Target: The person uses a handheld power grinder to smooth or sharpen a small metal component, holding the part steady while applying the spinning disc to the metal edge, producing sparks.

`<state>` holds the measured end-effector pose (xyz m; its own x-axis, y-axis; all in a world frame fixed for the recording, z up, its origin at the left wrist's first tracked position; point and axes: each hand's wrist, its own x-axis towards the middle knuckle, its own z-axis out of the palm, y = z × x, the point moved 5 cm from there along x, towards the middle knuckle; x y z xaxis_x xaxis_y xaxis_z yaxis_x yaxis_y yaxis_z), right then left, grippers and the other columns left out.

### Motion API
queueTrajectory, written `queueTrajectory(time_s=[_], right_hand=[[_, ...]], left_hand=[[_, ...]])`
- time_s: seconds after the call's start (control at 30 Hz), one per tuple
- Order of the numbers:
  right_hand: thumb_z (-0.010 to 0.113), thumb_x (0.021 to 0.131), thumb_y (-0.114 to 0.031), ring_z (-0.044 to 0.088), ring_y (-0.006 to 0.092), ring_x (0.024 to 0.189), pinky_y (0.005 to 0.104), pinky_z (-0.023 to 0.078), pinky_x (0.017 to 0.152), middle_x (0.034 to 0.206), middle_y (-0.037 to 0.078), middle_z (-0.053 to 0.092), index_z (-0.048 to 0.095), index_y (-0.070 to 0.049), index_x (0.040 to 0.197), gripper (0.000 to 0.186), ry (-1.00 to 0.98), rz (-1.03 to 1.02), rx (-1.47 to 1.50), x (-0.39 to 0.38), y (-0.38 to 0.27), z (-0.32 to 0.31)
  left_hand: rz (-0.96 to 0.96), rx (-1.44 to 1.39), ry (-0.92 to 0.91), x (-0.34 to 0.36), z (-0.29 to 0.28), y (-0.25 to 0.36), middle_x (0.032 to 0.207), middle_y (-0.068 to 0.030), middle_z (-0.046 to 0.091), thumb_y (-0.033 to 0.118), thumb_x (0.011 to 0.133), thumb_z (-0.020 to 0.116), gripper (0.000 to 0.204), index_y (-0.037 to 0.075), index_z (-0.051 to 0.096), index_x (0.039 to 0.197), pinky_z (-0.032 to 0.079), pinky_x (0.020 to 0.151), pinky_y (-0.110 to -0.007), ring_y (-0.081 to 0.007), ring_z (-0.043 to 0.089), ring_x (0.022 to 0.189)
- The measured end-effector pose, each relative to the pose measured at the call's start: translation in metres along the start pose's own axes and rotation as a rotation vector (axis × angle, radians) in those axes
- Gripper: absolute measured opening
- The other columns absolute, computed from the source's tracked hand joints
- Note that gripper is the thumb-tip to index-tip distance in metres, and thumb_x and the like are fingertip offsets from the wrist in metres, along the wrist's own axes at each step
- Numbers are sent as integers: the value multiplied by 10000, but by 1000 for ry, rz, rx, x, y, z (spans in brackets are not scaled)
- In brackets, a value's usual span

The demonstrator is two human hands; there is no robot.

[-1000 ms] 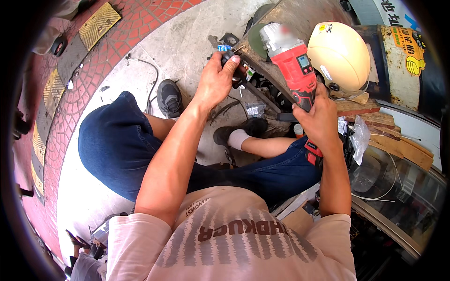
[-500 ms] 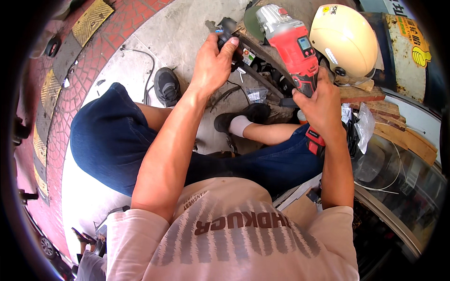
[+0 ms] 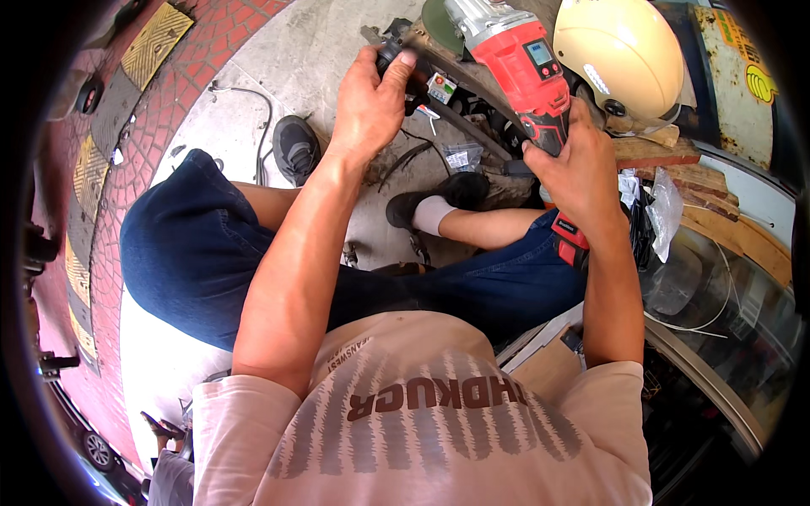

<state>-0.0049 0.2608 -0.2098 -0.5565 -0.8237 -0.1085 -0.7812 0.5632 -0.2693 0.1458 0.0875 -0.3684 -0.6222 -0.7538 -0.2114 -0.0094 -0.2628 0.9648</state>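
Right hand (image 3: 578, 164) fingers wrap the red angle grinder (image 3: 523, 67); left hand (image 3: 371, 105) fingers grip a dark metal part (image 3: 396, 55); cutting seems not begun.

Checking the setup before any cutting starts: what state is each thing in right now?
Red angle grinder: lifted, held by its body.
Right hand: closed around the grinder's handle.
Left hand: closed on a dark metal part.
Grinder disc guard: fitted, at the tool's front end.
Cream helmet: off the head, lying on stacked wood.
Black shoe: worn, flat on the concrete.
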Motion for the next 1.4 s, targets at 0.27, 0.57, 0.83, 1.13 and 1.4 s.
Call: queueTrajectory(time_s=[0.27,0.57,0.83,1.13,1.4], right_hand=[[803,786,-129,616,288,598,399,514,632,740,173,640,587,24,1119,426,-3,-5,15,0,0,-1],[800,784,-127,606,295,597,405,512,638,751,174,638,591,28,1120,424,-6,-18,-11,1,-2,-2],[801,785,-134,606,298,594,413,514,642,747,180,634,591,38,1123,433,-7,-9,-29,1,-3,-3],[799,787,-131,633,313,616,412,527,661,770,195,653,592,52,1166,469,-2,-16,-38,1,-3,-2],[807,784,-128,627,302,619,407,526,657,775,182,652,598,29,1155,454,-18,7,-18,2,-4,-3]], left_hand=[[-13,37,-3,0,0,2,969,-100,761,303,1121,583,330,-18,573,1197,572,727,-298,-161,728,858],[-33,-2,-17,-1,2,3,947,-105,759,297,1124,576,331,-22,567,1214,567,716,-302,-167,727,837],[-19,-17,-31,0,1,4,950,-115,760,308,1124,575,343,-24,563,1207,571,736,-322,-175,728,846],[-31,3,-39,-2,0,7,951,-116,761,315,1123,577,356,-28,563,1218,574,757,-330,-174,722,851],[-8,14,-54,2,-2,3,945,-113,759,308,1122,580,361,-39,559,1221,575,755,-322,-170,716,843]])
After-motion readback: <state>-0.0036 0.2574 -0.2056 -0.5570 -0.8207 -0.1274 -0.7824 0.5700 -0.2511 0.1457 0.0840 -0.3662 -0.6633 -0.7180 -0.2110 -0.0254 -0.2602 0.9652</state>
